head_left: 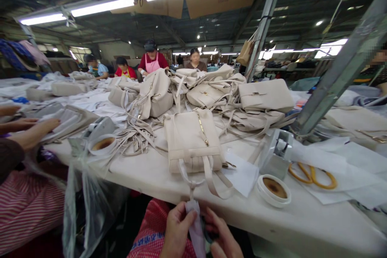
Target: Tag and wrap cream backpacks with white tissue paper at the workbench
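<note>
Below the table's front edge, my left hand (177, 225) pinches a white paper strip (196, 225) between thumb and fingers. The strip's upper end lies against a thin strap that runs up to a beige handbag (193, 137). My right hand (223, 236) is close beside the strip on its right, fingers curled around something dark that I cannot make out. The bag lies on the table with a gold zipper on its face. Its looped handles (208, 173) hang toward me.
Several beige bags are heaped behind on the table (145, 177). To the right are a tape dispenser (276, 153), a glue pot (274, 190) and yellow-handled scissors (314, 177). Another glue pot (102, 144) stands left, near a co-worker's hands (33, 129). A metal post (341, 56) rises at right.
</note>
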